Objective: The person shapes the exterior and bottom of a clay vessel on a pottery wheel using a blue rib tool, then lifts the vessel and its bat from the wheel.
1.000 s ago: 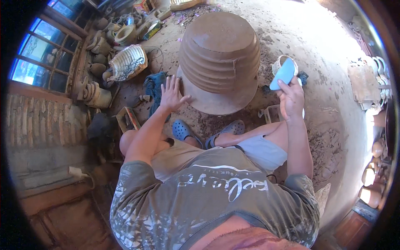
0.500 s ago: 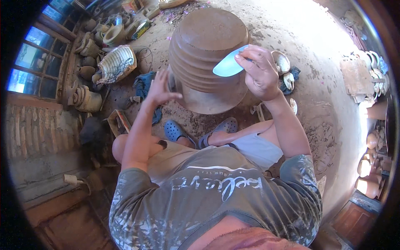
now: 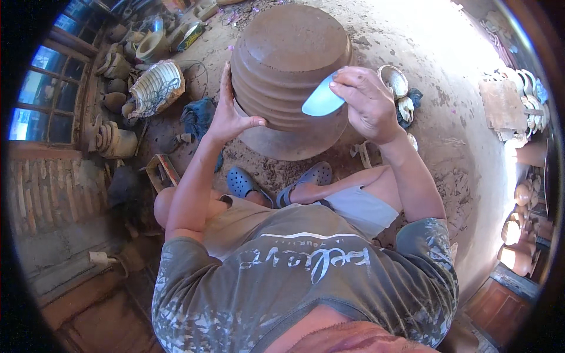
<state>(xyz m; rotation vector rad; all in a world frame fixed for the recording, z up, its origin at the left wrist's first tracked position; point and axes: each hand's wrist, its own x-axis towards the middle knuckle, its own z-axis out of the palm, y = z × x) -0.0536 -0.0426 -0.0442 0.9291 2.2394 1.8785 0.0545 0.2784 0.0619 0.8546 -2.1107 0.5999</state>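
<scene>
A large brown clay pot (image 3: 289,42) with ridged sides stands with its flat face up on a round potter's wheel (image 3: 288,146) in front of me. My left hand (image 3: 227,117) lies along the pot's left side, fingers stretched and thumb spread toward the front; it looks to be touching the wall. Between thumb and fingers of my right hand (image 3: 372,107) is a pale blue, leaf-shaped scraper (image 3: 322,100). The scraper's blade overlaps the front right of the ridged wall; I cannot tell whether it touches.
My feet in blue clogs (image 3: 316,175) are just before the wheel. A round bowl (image 3: 393,81) and dark cloth (image 3: 415,100) lie to its right. On the left sit a wire-filled basket (image 3: 156,88), a bucket (image 3: 119,141) and a blue cloth (image 3: 198,115). Clay crumbs litter the floor.
My left hand has closed in on the pot's left side, its fingers now upright along the wall. The right hand and scraper have shifted slightly lower.
</scene>
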